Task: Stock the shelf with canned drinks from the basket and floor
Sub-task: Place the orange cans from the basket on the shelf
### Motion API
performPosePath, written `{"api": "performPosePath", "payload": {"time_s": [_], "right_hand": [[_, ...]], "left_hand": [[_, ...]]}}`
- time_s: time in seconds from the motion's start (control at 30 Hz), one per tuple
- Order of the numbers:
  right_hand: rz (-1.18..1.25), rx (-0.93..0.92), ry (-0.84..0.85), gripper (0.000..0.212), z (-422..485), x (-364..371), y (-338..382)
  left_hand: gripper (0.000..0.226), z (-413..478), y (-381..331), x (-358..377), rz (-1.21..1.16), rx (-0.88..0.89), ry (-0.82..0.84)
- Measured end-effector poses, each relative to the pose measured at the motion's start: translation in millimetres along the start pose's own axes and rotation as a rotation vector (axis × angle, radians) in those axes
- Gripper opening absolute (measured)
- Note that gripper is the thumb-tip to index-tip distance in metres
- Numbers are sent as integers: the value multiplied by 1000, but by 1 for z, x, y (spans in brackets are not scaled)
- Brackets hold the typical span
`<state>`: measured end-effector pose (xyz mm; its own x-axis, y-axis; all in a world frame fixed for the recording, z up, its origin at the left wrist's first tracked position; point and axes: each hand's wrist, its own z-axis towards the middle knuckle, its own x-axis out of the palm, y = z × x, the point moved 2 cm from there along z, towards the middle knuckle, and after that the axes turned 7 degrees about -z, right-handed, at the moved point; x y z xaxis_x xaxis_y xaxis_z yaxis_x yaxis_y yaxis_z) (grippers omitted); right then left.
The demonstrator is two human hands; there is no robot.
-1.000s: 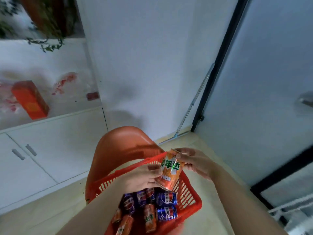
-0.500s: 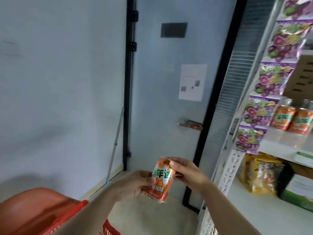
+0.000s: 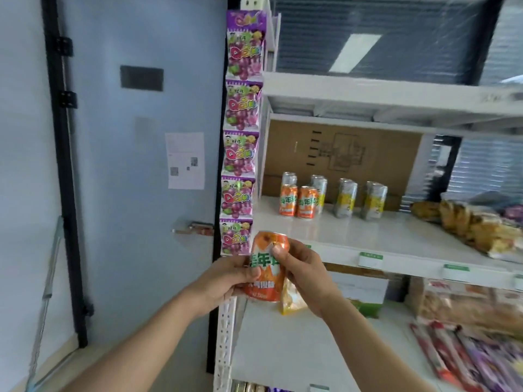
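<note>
Both hands hold one orange drink can (image 3: 267, 271) upright in front of the shelf unit's left corner. My left hand (image 3: 226, 281) grips its lower left side; my right hand (image 3: 302, 275) grips its right side with the thumb across the label. Above it, the white middle shelf (image 3: 353, 233) carries two orange cans (image 3: 297, 205) at the front left, with silver-and-yellow cans (image 3: 358, 200) standing behind and to their right. The basket is out of view.
A strip of purple candy packs (image 3: 240, 154) hangs down the shelf's left post. Bread packets (image 3: 469, 224) lie at the shelf's right end. Snack bags (image 3: 467, 304) fill the lower shelf. A grey door (image 3: 141, 193) with a handle (image 3: 195, 229) stands to the left.
The view has swung right from the red basket to the shelf. Both hands have lifted the orange can out of the basket and carried it up toward the shelf.
</note>
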<state>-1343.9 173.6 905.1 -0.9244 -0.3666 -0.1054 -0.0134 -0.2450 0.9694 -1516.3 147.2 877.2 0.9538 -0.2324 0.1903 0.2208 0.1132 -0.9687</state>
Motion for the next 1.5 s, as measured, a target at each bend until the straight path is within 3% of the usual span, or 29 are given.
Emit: {"api": "performPosePath", "payload": {"time_s": [0.1, 0.23, 0.37, 0.43, 0.57, 0.67, 0.77, 1.1, 1.2, 1.33, 1.5], "right_hand": [[11, -14, -98, 55, -2, -37, 0], [-4, -38, -168, 38, 9, -76, 1], [-58, -32, -190, 50, 33, -97, 2], [-69, -35, -204, 49, 50, -106, 2], [-92, -48, -260, 38, 86, -128, -1], [-78, -63, -319, 23, 106, -144, -8], [-82, -71, -359, 21, 123, -155, -19], [-127, -112, -227, 30, 179, -176, -48], [-120, -81, -144, 33, 188, -178, -61], [-119, -44, -63, 43, 194, -185, -65], [-264, -64, -35, 36, 206, -174, -61]], "left_hand": [[88, 35, -3, 31, 51, 9, 55], [94, 78, -3, 53, 99, 6, 102], [93, 114, -4, 56, 138, 25, 124], [83, 134, -7, 54, 150, 40, 129], [43, 176, -13, 54, 179, 80, 141], [37, 206, -9, 58, 182, 97, 160], [35, 233, 3, 57, 211, 102, 146], [44, 269, 12, 41, 235, 64, 76], [41, 268, -3, 34, 326, 108, 27], [56, 265, -50, 33, 531, 261, -16], [23, 276, -79, 47, 1078, 263, -26]]}}
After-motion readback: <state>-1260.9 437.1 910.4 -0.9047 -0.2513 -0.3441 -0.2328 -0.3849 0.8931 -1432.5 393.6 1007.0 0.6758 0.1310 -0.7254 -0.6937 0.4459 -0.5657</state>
